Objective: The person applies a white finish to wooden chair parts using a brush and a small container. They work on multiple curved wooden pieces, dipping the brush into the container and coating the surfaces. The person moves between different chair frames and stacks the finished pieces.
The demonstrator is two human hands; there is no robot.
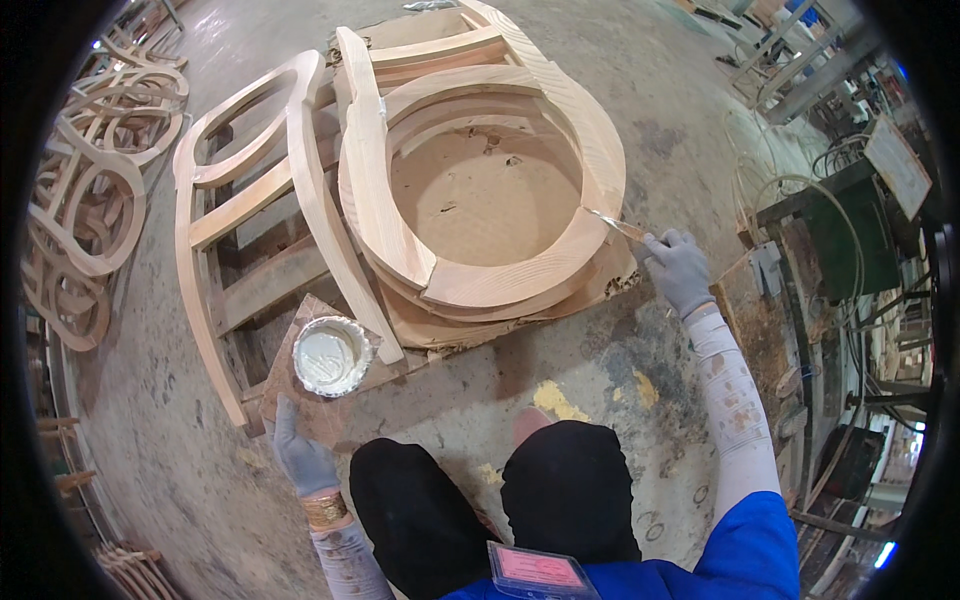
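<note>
My gloved left hand (pixel 302 452) is closed at the near corner of a flat brown board (pixel 283 370). On the board stands a tub (pixel 333 357) of white paste, its rim crusted. In my gloved right hand (pixel 680 272) is a narrow putty knife (pixel 620 227) with a wooden handle. The blade tip touches the right side of a rounded wooden chair frame (pixel 510 284), at a joint between two pieces. Under this frame another similar frame shows, stacked on cardboard (pixel 480 210). A wooden chair back (pixel 265 190) with crosspieces lies to the left of it.
Many curved wooden frames (pixel 100 190) are heaped along the far left. At the right stand a dark green panel (pixel 838 238), hoses and metal frames. The concrete floor (pixel 200 400) has yellow patches (pixel 560 402) near my knees.
</note>
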